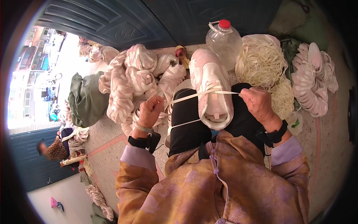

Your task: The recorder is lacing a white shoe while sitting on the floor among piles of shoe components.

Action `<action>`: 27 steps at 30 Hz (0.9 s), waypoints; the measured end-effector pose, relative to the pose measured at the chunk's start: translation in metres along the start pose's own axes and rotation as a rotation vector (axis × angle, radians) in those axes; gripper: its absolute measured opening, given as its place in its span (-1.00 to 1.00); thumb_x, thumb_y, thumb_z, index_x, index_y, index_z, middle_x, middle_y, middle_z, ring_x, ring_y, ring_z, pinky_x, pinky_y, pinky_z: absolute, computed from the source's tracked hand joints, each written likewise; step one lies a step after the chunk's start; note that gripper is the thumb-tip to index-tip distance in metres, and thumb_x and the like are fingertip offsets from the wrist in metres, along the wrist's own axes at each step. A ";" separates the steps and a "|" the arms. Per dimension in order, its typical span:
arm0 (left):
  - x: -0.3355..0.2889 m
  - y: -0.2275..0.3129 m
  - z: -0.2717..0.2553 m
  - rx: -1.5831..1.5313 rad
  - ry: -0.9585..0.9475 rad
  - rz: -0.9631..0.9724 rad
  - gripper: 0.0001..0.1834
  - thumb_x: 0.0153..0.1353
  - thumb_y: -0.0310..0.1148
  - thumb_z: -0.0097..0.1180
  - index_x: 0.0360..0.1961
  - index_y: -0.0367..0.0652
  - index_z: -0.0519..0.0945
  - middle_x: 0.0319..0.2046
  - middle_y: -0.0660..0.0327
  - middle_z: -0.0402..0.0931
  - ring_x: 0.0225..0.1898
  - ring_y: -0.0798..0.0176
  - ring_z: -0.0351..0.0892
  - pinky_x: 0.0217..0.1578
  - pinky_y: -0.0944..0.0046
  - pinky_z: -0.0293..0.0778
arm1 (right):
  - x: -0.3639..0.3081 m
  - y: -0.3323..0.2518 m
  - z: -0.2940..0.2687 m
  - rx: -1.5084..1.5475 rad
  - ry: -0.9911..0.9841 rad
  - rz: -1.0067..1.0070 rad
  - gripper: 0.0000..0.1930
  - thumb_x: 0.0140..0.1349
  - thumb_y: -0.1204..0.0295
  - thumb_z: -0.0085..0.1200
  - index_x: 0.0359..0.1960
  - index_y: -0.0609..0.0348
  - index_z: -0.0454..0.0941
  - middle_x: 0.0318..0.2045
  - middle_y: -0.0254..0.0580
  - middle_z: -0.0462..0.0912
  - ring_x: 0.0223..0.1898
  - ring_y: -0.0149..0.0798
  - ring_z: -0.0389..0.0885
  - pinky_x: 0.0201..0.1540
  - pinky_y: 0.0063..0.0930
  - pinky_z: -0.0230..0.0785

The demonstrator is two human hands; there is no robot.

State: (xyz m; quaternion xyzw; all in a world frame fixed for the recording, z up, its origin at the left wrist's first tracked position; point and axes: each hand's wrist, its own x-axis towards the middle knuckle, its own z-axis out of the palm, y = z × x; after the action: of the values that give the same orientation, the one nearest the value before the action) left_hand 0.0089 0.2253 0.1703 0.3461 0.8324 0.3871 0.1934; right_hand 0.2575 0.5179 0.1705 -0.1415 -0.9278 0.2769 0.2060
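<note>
A white and pale pink sneaker (pixel 210 72) rests across my lap, its toe pointing away and its heel opening towards me. One cream shoelace (pixel 188 98) runs through its upper part and stretches out to both sides. At the left, my left hand (pixel 150 111) is closed in a fist on one length of the lace. Opposite it, my right hand (pixel 257 103) pinches the other length, drawn straight and taut. A thin loose strand crosses my left thigh.
Piles of pale pink shoe parts (pixel 132 84) lie beyond my left hand, beside a green sack (pixel 89 99). A clear jug with a red cap (pixel 224 41) stands ahead. Bundled cream laces (pixel 261 56) and more shoe parts (pixel 313 80) lie right. Another person (pixel 56 148) sits far left.
</note>
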 end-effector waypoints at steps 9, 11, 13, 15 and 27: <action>-0.046 -0.026 -0.011 0.263 0.018 0.166 -0.83 0.09 -0.41 0.19 -0.26 -0.17 0.60 -0.51 0.03 0.57 -0.48 0.09 0.61 -0.47 0.27 0.45 | -0.026 0.048 -0.001 0.052 0.044 0.083 -0.95 0.15 0.49 0.04 -0.38 0.17 0.50 -0.51 -0.06 0.52 -0.45 0.04 0.53 -0.44 -0.25 0.36; -0.058 -0.039 -0.020 0.376 0.037 0.162 -0.85 0.11 -0.40 0.18 -0.27 -0.16 0.61 -0.51 0.04 0.57 -0.47 0.09 0.62 -0.47 0.26 0.46 | -0.053 0.085 -0.016 0.027 0.009 0.182 -0.88 0.18 0.52 0.02 -0.26 0.23 0.54 -0.40 0.00 0.59 -0.36 0.02 0.59 -0.35 -0.32 0.42; -0.074 -0.071 -0.038 0.476 0.111 0.139 -0.89 0.14 -0.39 0.15 -0.30 -0.13 0.61 -0.49 0.03 0.57 -0.44 0.07 0.63 -0.46 0.22 0.46 | -0.079 0.116 -0.038 -0.025 0.024 0.260 -0.85 0.22 0.51 0.01 -0.20 0.28 0.54 -0.34 0.02 0.61 -0.31 -0.02 0.61 -0.28 -0.37 0.44; -0.089 -0.112 -0.063 0.468 0.145 -0.072 -0.89 0.16 -0.39 0.15 -0.31 -0.16 0.61 -0.46 0.01 0.58 -0.40 0.04 0.63 -0.42 0.17 0.48 | -0.110 0.155 -0.065 -0.119 0.048 0.286 -0.82 0.23 0.50 -0.01 -0.18 0.31 0.53 -0.33 0.05 0.61 -0.28 -0.02 0.61 -0.23 -0.38 0.43; -0.163 -0.202 -0.214 0.486 0.633 -0.537 -0.71 0.29 -0.23 -0.04 -0.51 -0.17 0.49 -0.75 0.19 0.39 -0.71 0.30 0.37 -0.65 0.27 0.24 | -0.206 0.250 -0.154 -0.331 0.124 0.664 -0.74 0.31 0.38 -0.08 -0.10 0.32 0.48 -0.37 -0.04 0.62 -0.31 -0.32 0.55 -0.20 -0.47 0.37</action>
State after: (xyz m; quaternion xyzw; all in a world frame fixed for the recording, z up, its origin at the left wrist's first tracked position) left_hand -0.0918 -0.0953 0.1564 0.0191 0.9767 0.2040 -0.0630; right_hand 0.5454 0.7120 0.0820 -0.4825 -0.8494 0.1659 0.1352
